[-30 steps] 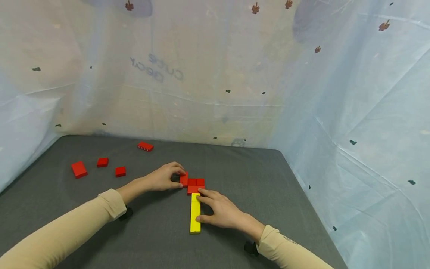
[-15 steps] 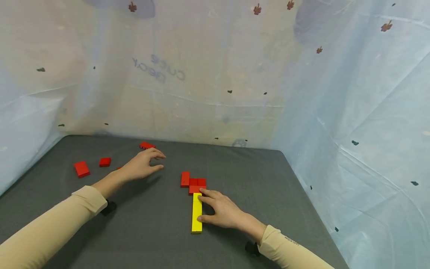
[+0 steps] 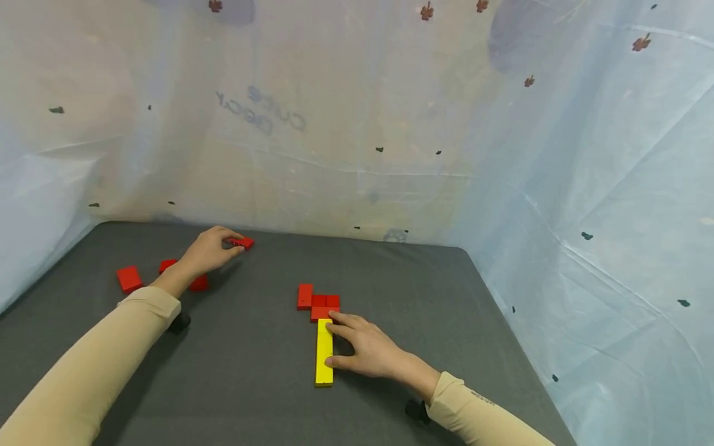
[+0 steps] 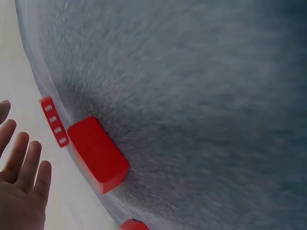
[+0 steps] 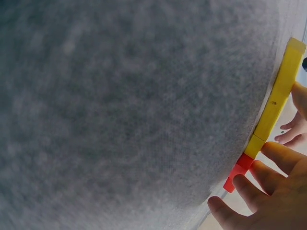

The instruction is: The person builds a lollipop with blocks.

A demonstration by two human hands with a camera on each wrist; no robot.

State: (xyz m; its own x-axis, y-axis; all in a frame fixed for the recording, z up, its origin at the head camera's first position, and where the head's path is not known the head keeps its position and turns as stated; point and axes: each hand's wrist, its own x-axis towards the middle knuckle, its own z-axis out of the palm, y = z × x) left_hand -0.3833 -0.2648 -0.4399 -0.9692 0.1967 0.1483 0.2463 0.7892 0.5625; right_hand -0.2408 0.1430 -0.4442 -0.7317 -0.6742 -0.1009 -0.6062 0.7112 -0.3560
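My left hand (image 3: pixel 211 249) is at the far side of the table, thumb and fingers spread about a red block with pale squares along its side (image 3: pixel 245 242). In the left wrist view that squared block (image 4: pixel 54 122) lies just beyond my extended fingers, so a firm hold is not visible. My right hand (image 3: pixel 368 348) rests against a column of yellow blocks (image 3: pixel 324 359), its fingers fairly straight. One fingertip touches the red blocks (image 3: pixel 325 301) joined at the column's far end. An upright red block (image 3: pixel 304 297) adjoins them on the left.
A larger red block (image 3: pixel 129 279) lies at the left of the grey table (image 3: pixel 251 384). Two smaller red blocks (image 3: pixel 199 283) are partly covered by my left forearm. Pale sheeting (image 3: pixel 312 198) hangs behind the table and along its right side.
My left hand has let go of the upright red block and moved left and away to the squared red block. My right hand stays at the yellow column.
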